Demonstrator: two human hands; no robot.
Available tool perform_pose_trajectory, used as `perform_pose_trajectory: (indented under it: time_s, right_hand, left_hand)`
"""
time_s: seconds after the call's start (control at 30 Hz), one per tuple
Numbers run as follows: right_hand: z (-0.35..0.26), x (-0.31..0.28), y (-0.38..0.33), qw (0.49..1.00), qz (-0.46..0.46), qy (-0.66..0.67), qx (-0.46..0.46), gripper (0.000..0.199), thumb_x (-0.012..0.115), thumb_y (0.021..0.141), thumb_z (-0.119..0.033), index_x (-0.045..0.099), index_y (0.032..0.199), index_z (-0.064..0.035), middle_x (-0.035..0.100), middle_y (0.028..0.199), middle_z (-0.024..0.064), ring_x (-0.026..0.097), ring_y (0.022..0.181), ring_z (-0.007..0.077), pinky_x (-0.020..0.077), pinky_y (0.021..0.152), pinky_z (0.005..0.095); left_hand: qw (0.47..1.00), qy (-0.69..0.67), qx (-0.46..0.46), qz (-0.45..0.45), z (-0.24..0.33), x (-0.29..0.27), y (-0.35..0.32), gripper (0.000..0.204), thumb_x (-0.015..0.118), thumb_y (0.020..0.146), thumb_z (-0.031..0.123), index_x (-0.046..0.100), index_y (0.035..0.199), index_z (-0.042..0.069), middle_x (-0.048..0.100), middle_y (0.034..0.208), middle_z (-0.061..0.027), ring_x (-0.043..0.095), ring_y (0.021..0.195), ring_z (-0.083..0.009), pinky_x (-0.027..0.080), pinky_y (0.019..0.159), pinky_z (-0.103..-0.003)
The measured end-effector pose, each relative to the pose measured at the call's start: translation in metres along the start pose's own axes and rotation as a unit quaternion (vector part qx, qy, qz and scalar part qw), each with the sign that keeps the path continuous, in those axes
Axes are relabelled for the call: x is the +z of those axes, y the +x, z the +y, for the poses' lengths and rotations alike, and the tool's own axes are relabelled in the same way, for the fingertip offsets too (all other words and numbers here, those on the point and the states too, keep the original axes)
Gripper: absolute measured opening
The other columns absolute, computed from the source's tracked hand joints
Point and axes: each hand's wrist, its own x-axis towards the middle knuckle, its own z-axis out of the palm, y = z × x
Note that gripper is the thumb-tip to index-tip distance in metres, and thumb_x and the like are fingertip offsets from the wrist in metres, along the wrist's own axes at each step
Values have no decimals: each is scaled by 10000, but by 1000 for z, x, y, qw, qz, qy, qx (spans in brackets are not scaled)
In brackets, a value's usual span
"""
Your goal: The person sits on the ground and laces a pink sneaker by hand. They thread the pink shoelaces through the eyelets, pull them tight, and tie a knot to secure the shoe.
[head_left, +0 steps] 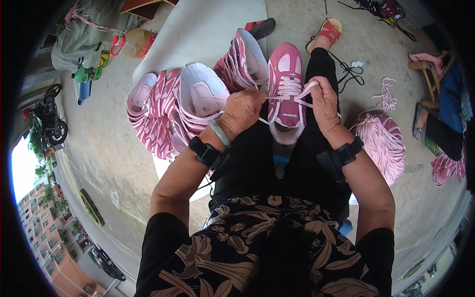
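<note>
Where the pink-and-maroon lace-up sneaker (287,64) stands: between black-trousered legs (322,68), toe pointing away.
Left hand (245,106): fingers closed on the flat pale pink lace (288,88), beside the sneaker.
Right hand (322,103): thumb and fingers pinching a loop of lace.
Left side: nested pink-and-maroon shoes (159,111).
Right side: a bundle of pale pink laces (375,148).

Lace (305,92) partly hidden inside both hands (242,110) (323,106), ends perhaps too.

Flr (354,106) open btwn R leg (321,72) & laces (378,146) (bare); shoe stacks (153,116) block L.
</note>
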Motion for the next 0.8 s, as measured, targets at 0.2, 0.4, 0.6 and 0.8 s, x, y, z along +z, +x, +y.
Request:
perform_pose_trajectory:
  time_s: [0.2,0.4,0.6,0.8]
  right_hand:
    - [-11,-16,-18,936,-145,-322,9,266,611,771,-270,505,894,-60,596,811,121,592,673,284,459,601,372]
    - [-25,-81,-32,841,-194,-445,-237,76,551,791,-111,540,839,-54,541,684,109,560,641,308,450,563,404]
    - [-7,-179,-37,816,-126,-510,-240,146,485,830,-153,582,884,-58,614,828,133,596,743,313,483,652,385]
    - [7,-309,-29,790,-28,-590,-165,199,487,813,-97,599,974,-59,610,972,167,599,863,328,483,759,370]
  left_hand:
    - [967,255,-8,11,-58,-70,-57,215,537,697,65,554,910,84,571,838,-95,614,693,-270,503,581,-350]
    - [945,324,-17,-40,-93,-111,-112,245,525,693,45,557,933,80,571,809,-106,612,689,-270,501,554,-361]
    - [950,305,-70,1,-114,-126,-148,160,524,726,50,555,880,82,568,755,-110,596,663,-293,482,545,-382]
    - [899,352,-259,30,-148,-175,-203,77,473,812,104,507,879,119,595,811,-128,579,721,-358,453,573,-450]
